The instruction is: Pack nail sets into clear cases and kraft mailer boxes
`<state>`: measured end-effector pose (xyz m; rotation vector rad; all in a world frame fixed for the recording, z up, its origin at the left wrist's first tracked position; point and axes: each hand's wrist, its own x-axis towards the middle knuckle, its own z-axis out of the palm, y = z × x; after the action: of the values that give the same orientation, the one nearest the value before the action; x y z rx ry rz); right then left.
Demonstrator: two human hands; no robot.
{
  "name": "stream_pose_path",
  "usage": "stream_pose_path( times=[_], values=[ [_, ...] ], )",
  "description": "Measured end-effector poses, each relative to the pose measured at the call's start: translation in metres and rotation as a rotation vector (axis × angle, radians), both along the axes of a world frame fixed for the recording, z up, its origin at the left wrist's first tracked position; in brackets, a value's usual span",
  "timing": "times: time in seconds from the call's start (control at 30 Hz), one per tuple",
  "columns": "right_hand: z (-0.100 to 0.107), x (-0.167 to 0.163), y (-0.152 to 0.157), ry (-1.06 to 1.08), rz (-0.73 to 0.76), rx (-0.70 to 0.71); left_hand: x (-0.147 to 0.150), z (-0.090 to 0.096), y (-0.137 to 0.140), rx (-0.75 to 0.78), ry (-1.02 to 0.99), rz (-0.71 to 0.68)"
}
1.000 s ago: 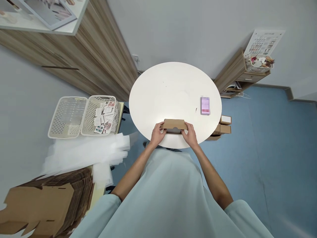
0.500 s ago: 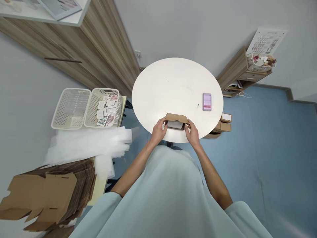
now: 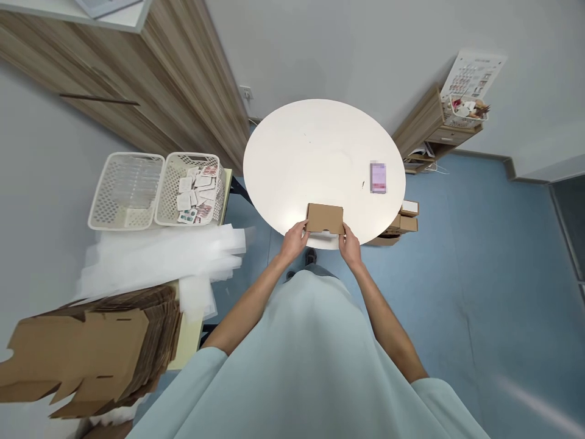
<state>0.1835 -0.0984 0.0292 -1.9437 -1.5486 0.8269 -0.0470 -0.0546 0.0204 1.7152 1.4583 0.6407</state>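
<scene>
- Left hand [image 3: 294,242] and right hand [image 3: 350,245] are partly curled, each with hold of one end of the box [image 3: 325,218] near its closest corners; how firmly they press cannot be told.
- Box lies between the hands and slightly beyond them, over the near part of the table [image 3: 315,146].
- Its long axis runs from hand to hand, so neither hand is nearer.
- Its notched edge faces back, between the thumbs.
- Purple item [image 3: 378,178] lies beyond the right hand and further right, well apart from both.
</scene>
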Motion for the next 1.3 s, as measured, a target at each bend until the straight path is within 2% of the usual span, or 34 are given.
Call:
stream_pose_path(
  times=[0.3,0.5,0.63,0.7,0.73,0.77,0.83,0.87,0.93,1.03,1.1,1.3],
  values=[
    [0.014,-0.010,-0.003,-0.069,0.000,-0.035,0.000,0.008,-0.007,-0.016,-0.006,-0.005],
    [0.021,0.004,0.013,-0.064,-0.044,0.098,0.004,0.020,0.013,0.037,-0.087,0.049],
    [0.028,0.016,0.032,-0.035,-0.034,0.116,0.004,0.032,0.016,-0.060,-0.138,0.222],
    [0.032,0.020,0.040,-0.019,-0.013,0.108,0.006,0.033,0.002,-0.091,-0.063,0.316],
    [0.033,0.022,0.043,-0.014,-0.002,0.106,0.008,0.032,-0.007,-0.089,-0.019,0.317],
    [0.034,0.024,0.045,-0.013,0.008,0.105,0.012,0.030,-0.017,-0.058,0.009,0.272],
    [0.035,0.027,0.049,-0.018,0.034,0.098,0.022,0.022,-0.033,0.074,0.009,0.047],
    [0.036,0.029,0.050,-0.024,0.051,0.094,0.029,0.016,-0.036,0.131,0.001,-0.082],
    [0.038,0.034,0.054,-0.038,0.093,0.088,0.043,0.004,-0.033,0.190,-0.020,-0.219],
    [0.043,0.041,0.060,-0.079,0.159,0.071,0.061,-0.013,-0.010,0.196,0.010,-0.206],
    [0.047,0.044,0.063,-0.113,0.205,0.049,0.068,-0.020,0.007,0.178,0.098,-0.179],
    [0.050,0.052,0.066,-0.176,0.312,0.012,0.085,-0.023,0.031,0.178,0.375,-0.210]
  ],
)
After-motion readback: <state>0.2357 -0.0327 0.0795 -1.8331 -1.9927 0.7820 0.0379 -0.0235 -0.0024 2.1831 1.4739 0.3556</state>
